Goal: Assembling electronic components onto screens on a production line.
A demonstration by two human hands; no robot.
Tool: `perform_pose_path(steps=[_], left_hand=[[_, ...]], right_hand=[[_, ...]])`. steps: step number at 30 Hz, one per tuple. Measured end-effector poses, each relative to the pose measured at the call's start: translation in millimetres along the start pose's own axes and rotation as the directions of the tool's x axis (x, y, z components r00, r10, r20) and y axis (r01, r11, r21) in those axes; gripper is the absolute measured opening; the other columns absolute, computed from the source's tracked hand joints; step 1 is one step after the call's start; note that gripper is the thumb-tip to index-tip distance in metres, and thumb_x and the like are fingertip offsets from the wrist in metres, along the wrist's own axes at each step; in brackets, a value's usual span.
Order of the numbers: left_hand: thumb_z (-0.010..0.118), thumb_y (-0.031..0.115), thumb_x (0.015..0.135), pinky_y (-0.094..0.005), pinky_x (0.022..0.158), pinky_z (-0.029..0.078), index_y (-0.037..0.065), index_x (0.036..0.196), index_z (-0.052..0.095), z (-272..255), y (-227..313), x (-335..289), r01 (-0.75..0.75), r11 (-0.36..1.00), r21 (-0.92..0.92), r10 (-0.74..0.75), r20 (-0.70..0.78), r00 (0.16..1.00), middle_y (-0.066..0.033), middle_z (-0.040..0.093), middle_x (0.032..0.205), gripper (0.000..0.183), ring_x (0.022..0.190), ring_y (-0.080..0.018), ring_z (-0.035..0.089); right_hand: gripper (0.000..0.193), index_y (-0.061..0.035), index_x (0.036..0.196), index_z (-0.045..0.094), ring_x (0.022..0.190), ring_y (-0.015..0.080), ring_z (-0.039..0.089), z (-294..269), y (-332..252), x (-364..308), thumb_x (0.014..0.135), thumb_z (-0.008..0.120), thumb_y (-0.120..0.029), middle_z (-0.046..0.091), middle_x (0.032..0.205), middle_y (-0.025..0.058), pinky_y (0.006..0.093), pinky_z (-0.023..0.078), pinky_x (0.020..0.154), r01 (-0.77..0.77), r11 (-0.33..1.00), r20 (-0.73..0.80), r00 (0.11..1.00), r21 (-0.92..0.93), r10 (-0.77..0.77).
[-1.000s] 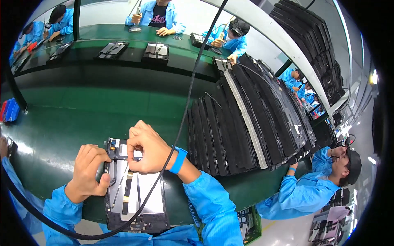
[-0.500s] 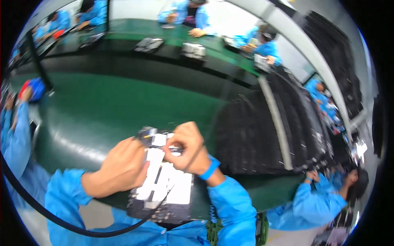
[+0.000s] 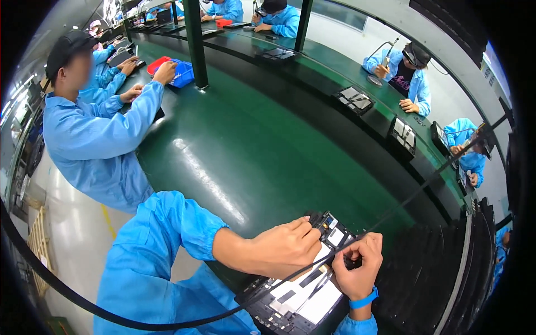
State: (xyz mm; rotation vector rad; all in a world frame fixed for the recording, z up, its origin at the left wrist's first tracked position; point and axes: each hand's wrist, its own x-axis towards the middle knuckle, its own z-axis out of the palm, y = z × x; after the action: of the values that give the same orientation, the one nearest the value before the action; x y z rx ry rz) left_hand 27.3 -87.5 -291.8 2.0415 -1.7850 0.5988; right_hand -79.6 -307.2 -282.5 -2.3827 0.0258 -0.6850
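At the green bench's (image 3: 257, 145) edge, an opened tablet (image 3: 314, 297) lies under your left hand (image 3: 282, 245) — spread earlier, now curled — and pinching right hand (image 3: 358, 268), what either holds unclear, so both seemingly work its upper half

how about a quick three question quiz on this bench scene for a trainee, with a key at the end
1. Which wrist wears the blue band?
2. True or false: the left hand and the right hand are both at the opened flat device.
3. Where is the black stack in the picture?
a) left of both hands
b) right of both hands
c) between the hands

Key: 1. the right; 2. true; 3. b
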Motion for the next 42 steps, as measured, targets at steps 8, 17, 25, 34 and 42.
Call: perform_pose_path(steps=[8, 17, 25, 34, 42], left_hand=[[0.072, 0.013, 0.078, -0.0414, 0.080, 0.057, -0.004, 0.088, 0.064, -0.4, -11.0, 7.4, 0.100, 0.960, -0.260, -0.112, -0.028, 0.993, -0.0162, 0.058, 0.095, 0.022, 0.090, -0.0331, 0.062], [0.076, 0.007, 0.084, -0.0458, 0.083, 0.057, -0.002, 0.107, 0.068, -2.7, -27.7, 8.4, 0.077, 0.911, -0.405, -0.099, -0.033, 0.995, -0.0146, 0.058, 0.099, 0.027, 0.091, -0.0352, 0.063], [0.078, 0.015, 0.085, -0.0469, 0.102, 0.056, -0.004, 0.106, 0.069, -2.8, -32.1, 9.8, -0.066, 0.939, -0.338, 0.070, 0.000, 0.998, -0.0160, 0.062, 0.102, 0.029, 0.096, -0.0350, 0.065], [0.079, 0.020, 0.084, -0.0442, 0.090, 0.054, -0.002, 0.100, 0.069, -1.7, -39.6, 10.4, -0.126, 0.944, -0.304, 0.124, -0.028, 0.992, -0.0141, 0.061, 0.099, 0.029, 0.093, -0.0341, 0.064], [0.077, 0.020, 0.079, -0.0462, 0.092, 0.055, 0.001, 0.087, 0.069, -2.8, -82.3, 21.4, -0.550, 0.779, -0.301, 0.453, -0.336, 0.826, -0.0116, 0.064, 0.094, 0.021, 0.091, -0.0311, 0.064]], right_hand=[[0.018, -0.0079, 0.069, 0.064, 0.083, 0.0299, 0.051, -6.6, 6.5, -1.4, 0.063, 0.081, -0.006, 0.048, 0.072, 0.0053, 0.0470, 0.050, 0.096, 0.119, 0.993, 0.038, 0.992, 0.003, -0.119], [0.019, -0.0091, 0.068, 0.065, 0.078, 0.0284, 0.049, -7.1, 4.1, 4.7, 0.063, 0.083, -0.007, 0.044, 0.070, 0.0048, 0.0459, 0.046, 0.086, 0.109, 0.993, 0.075, 0.991, 0.046, -0.112], [0.018, -0.0090, 0.067, 0.064, 0.083, 0.0290, 0.050, -4.3, 4.7, 8.4, 0.063, 0.082, -0.008, 0.047, 0.072, 0.0050, 0.0438, 0.045, 0.085, 0.164, 0.986, 0.055, 0.985, 0.002, -0.164], [0.018, -0.0098, 0.069, 0.064, 0.081, 0.0288, 0.049, -6.9, -3.7, 7.5, 0.065, 0.081, -0.007, 0.046, 0.071, 0.0049, 0.0451, 0.045, 0.088, 0.089, 0.995, 0.044, 0.995, -0.035, -0.087], [0.016, -0.0076, 0.072, 0.070, 0.074, 0.0216, 0.043, -5.8, -32.0, -9.9, 0.075, 0.085, -0.007, 0.045, 0.064, 0.0018, 0.0399, 0.032, 0.070, -0.048, 0.980, -0.122, 0.992, -0.193, 0.025]])
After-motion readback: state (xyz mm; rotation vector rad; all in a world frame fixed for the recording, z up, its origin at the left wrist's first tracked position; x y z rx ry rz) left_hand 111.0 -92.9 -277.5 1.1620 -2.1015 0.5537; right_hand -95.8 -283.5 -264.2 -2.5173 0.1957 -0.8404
